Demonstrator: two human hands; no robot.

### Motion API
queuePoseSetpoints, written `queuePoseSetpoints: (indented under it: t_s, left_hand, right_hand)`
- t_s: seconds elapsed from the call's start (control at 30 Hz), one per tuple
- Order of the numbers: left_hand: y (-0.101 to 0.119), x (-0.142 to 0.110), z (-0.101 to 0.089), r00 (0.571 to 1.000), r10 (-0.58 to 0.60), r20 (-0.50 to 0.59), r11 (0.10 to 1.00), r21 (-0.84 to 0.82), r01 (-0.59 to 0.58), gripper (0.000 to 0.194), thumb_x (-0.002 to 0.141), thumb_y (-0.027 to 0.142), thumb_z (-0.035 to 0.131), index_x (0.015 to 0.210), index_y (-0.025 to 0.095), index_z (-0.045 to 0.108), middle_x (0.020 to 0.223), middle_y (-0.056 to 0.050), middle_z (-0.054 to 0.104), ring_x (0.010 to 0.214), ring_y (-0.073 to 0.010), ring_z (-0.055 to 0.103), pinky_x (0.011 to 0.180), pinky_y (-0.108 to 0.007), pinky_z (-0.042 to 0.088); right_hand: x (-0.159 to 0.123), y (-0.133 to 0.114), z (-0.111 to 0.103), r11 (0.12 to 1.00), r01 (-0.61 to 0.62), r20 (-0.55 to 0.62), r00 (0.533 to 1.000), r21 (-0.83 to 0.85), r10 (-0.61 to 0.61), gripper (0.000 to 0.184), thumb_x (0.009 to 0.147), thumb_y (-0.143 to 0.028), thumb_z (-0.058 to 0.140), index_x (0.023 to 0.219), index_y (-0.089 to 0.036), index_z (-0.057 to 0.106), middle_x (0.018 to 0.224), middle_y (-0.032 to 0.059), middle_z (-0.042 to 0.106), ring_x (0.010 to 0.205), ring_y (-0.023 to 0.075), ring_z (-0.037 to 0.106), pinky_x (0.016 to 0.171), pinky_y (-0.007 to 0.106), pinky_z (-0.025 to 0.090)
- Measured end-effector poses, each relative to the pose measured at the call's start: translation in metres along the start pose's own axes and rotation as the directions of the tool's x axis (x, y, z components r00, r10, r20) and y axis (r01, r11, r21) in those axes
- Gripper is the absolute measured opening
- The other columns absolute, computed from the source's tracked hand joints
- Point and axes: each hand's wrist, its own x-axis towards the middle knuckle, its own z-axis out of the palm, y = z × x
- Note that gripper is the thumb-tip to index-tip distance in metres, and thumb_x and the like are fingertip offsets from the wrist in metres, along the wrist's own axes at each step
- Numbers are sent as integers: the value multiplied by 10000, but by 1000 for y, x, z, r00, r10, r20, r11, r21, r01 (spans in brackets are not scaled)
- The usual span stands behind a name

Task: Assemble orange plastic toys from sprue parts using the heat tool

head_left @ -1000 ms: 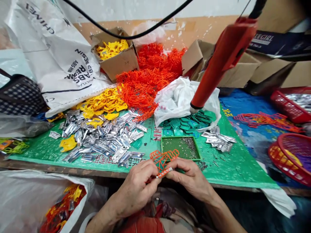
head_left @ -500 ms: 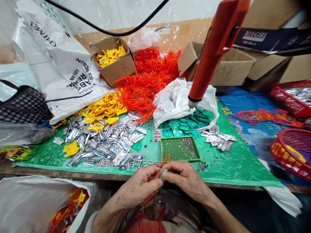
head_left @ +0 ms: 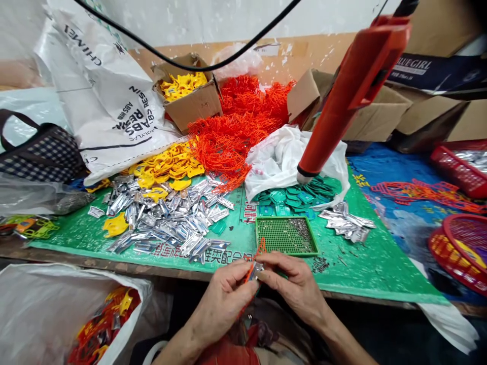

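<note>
At the near edge of the green-covered table (head_left: 373,274), both hands meet, fingers bent. Left hand (head_left: 233,290) has thumb and fingers closed on an orange plastic frame (head_left: 262,247), tilted, one end poking up above the fingers. Right hand (head_left: 291,279) pinches a small metal clip (head_left: 257,268) against the frame; whether it is fully seated can't be told, fingers cover it. Just behind the hands: green tray (head_left: 292,254) with small screws gathered toward its right side, more loose screws (head_left: 320,264) beside it. Left of tray, big heap of metal clips (head_left: 167,223), yellow pieces (head_left: 167,162) behind that. Farther back, tangled orange frames (head_left: 224,144). Behind tray, white bag (head_left: 272,152) with green pieces (head_left: 292,196) at its mouth. Red power screwdriver (head_left: 342,101) hangs tip down in front of the bag. Smaller clip pile (head_left: 348,223) right of tray.
</note>
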Motion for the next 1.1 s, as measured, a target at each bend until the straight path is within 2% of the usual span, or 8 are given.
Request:
queuePoseSetpoints:
  t_s: [0.1,0.23,0.37,0.57,0.8,0.9,0.97,1.1]
  left_hand:
    - [-3,-2,5,937,335,-99,891,358,-281,216,916,108,504,897,125,719,739,-43,629,710,-161,588,689,-262,489]
    - [-15,-4,6,723,691,11,516,693,-503,319,891,3,471,1144,87,646,791,-92,689,707,-183,622,660,-288,543]
    - [-22,-5,4,653,752,91,358,775,-521,345,914,5,437,1211,80,596,792,-94,710,702,-189,630,624,-302,573]
    - [-23,-6,3,614,773,162,250,810,-530,293,957,56,423,1189,62,603,831,-105,750,737,-197,674,670,-322,605]
    - [-17,-4,3,632,750,195,269,783,-561,302,916,31,453,1176,43,606,779,-106,734,632,-196,631,563,-310,571]
    - [-11,-2,6,699,697,160,444,668,-597,330,894,28,468,1180,73,626,724,-84,688,627,-191,616,559,-293,556]
    - [-7,-2,7,763,639,91,607,550,-574,329,891,44,485,1154,122,666,682,-51,661,603,-168,611,559,-255,548]
    - [-11,-5,1,897,440,-53,833,397,-385,345,835,127,602,1132,243,733,839,-45,762,728,-178,700,676,-233,592]
  right_hand:
    - [-6,-1,2,978,190,-103,975,-85,-198,218,863,-146,682,1033,-266,747,798,-2,707,705,109,628,641,197,507]
    - [-13,0,2,905,385,-101,908,-180,-406,336,846,-26,651,1115,-221,703,889,46,734,796,136,696,715,215,570]
    - [-17,1,-1,812,499,-61,840,-304,-539,353,833,3,644,1132,-181,685,866,72,732,788,156,703,694,236,581]
    - [-19,0,-3,740,535,-5,809,-408,-588,346,823,24,625,1115,-157,666,787,87,713,702,176,668,607,290,554]
    - [-13,0,-13,820,504,21,855,-272,-518,232,848,-57,659,1040,-184,693,799,73,727,710,168,678,634,277,549]
    - [-10,-3,-15,949,310,-7,950,-64,-311,48,830,-166,728,864,-198,718,716,19,698,625,122,632,579,220,507]
    - [-7,-6,-13,991,126,-66,990,45,-123,90,798,-251,771,772,-196,705,648,-15,651,585,103,583,565,209,480]
    - [0,-11,0,982,-107,-123,984,154,127,220,743,-349,795,830,-182,681,610,-52,559,551,85,496,538,213,430]
